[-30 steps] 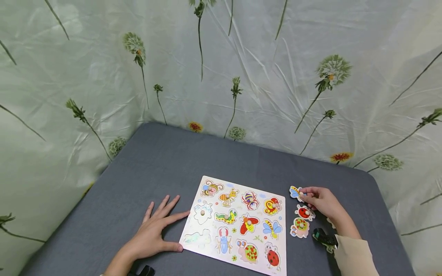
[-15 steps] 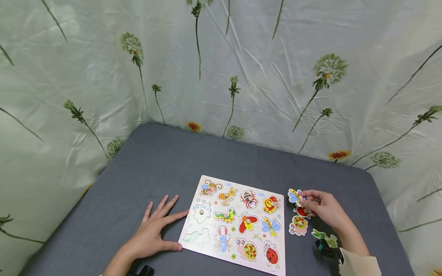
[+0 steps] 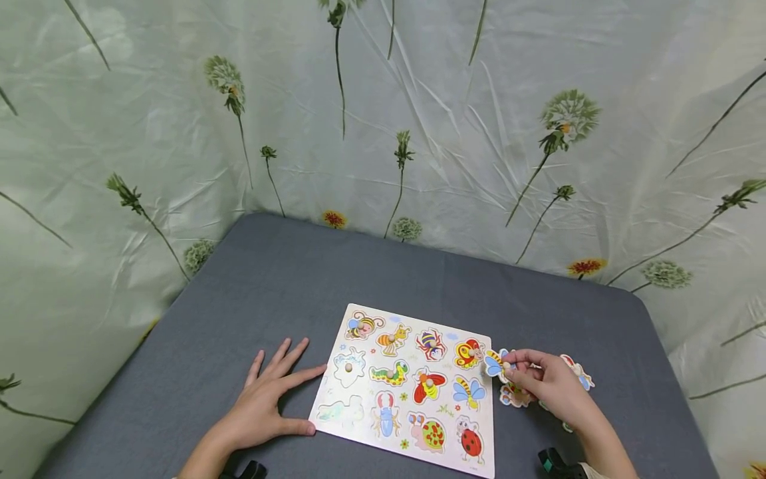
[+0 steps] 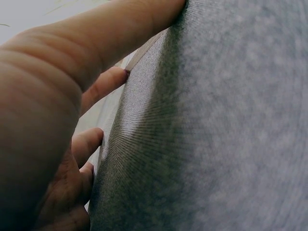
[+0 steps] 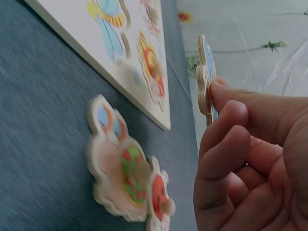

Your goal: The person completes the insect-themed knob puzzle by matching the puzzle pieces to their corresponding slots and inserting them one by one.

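A wooden insect puzzle board (image 3: 359,432) lies on the table. Spread out at its left edge, my left hand (image 3: 269,399) touches it with thumb and index fingertips. My right hand (image 3: 550,386) pinches a dragonfly puzzle piece (image 3: 495,366) between thumb and index finger, just off the board's right edge. In the right wrist view the dragonfly piece is held edge-on, above the table. Below it lie a snail piece (image 5: 103,159) and a ladybug piece (image 5: 159,195), both knobbed. On the board, the printed dragonfly (image 3: 469,392) bears no knob; several other pictures have one.
Beyond my right hand, another loose piece (image 3: 577,369) shows partly; a green piece (image 3: 566,427) is mostly hidden under the hand. A grey cloth covers the table (image 3: 335,259). Behind it hangs a flower-printed curtain (image 3: 455,133).
My right hand has moved left and nearer to me, bringing the dragonfly piece from above the loose pieces to the board's right edge. My left hand stays in place.
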Demonstrator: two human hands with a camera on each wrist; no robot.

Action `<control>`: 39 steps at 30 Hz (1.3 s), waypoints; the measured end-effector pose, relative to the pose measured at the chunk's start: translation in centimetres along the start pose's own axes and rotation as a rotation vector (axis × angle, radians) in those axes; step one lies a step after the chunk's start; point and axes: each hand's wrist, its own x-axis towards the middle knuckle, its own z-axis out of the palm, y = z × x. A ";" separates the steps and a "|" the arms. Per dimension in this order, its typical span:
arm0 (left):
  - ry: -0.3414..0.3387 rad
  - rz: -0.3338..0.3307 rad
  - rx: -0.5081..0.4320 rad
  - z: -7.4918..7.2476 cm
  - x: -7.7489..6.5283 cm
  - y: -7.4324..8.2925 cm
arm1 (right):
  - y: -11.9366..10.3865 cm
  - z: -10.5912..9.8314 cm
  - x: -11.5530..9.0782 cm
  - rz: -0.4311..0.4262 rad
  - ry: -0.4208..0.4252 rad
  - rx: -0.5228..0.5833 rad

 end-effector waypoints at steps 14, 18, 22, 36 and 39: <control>0.004 0.003 -0.009 0.0 -0.1 0.0 | 0.3 3.7 -0.5 -0.076 -0.057 -0.054; 0.003 0.003 -0.007 0.0 -0.1 0.0 | 0.3 4.5 -0.4 -0.093 -0.037 -0.090; -0.001 -0.001 -0.005 0.0 -0.1 0.0 | 0.3 5.2 -0.4 -0.119 -0.013 -0.119; 0.004 0.011 -0.001 0.0 0.0 -0.1 | 0.2 6.1 -0.4 -0.102 0.044 -0.186; 0.001 0.010 -0.001 0.0 0.0 -0.1 | 0.1 6.2 -0.5 -0.069 0.063 -0.187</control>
